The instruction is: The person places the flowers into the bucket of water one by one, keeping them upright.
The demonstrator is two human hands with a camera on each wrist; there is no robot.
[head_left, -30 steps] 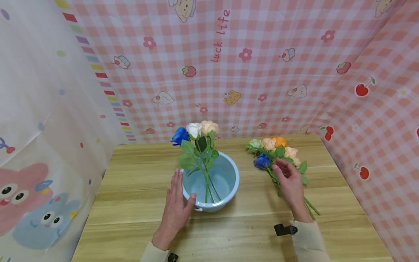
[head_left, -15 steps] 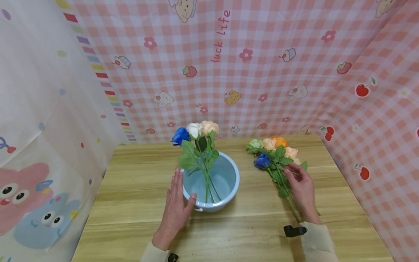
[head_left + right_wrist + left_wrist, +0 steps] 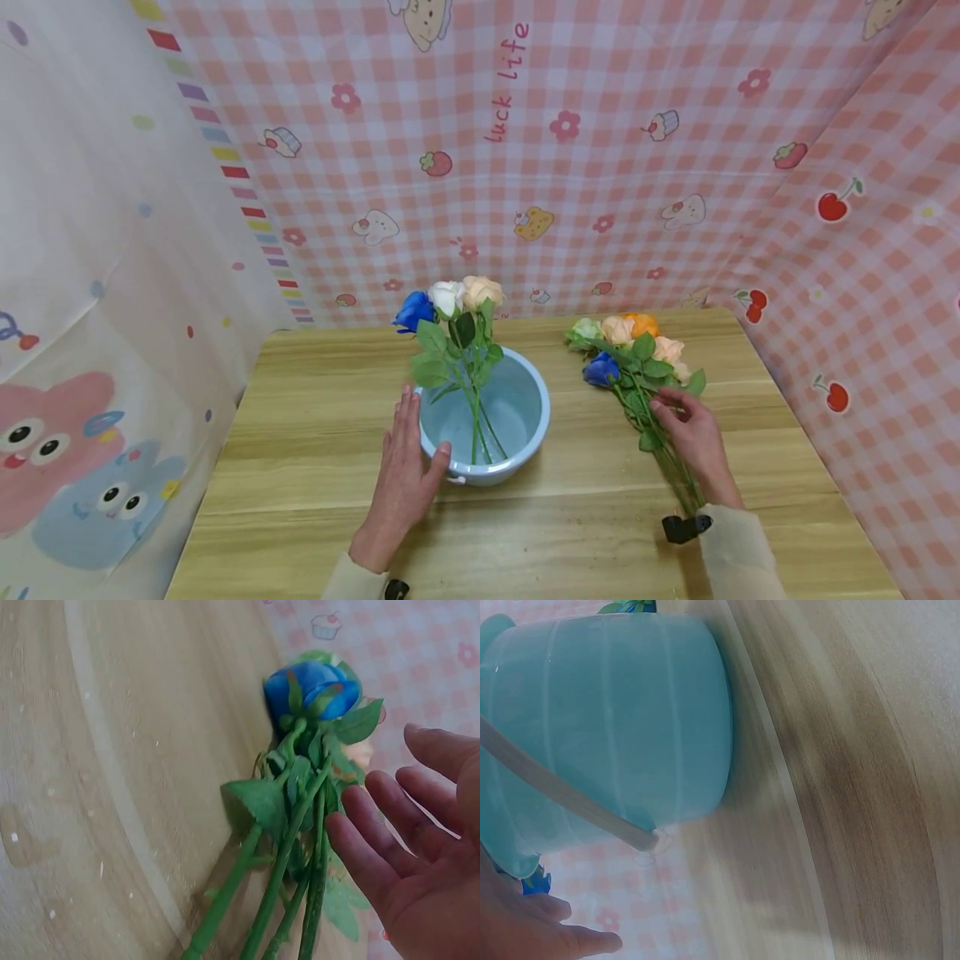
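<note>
A light blue bucket (image 3: 531, 442) stands mid-table, its pale handle (image 3: 562, 791) hanging down the side. Inside lean a blue rose (image 3: 414, 312), a white rose (image 3: 446, 298) and a peach rose (image 3: 482, 292). My left hand (image 3: 401, 479) rests along the bucket's left rim, thumb and fingers spread. To the right lies a bunch of artificial roses, with a blue one (image 3: 315, 690) nearest and orange, peach and pale green heads behind. Over their green stems (image 3: 289, 892) hovers my right hand (image 3: 693, 437), its fingers loosely bent and nothing between them in the right wrist view.
The wooden table (image 3: 300, 467) ends at a pink checked curtain (image 3: 600, 167) at the back. Another checked cloth hangs on the right, and a white printed cloth (image 3: 150, 250) on the left. Black straps (image 3: 686, 528) sit at both wrists.
My right hand has moved right and toward me, from beside the blue rose to over the stems of the bunch. The left hand and the bucket have stayed put.
</note>
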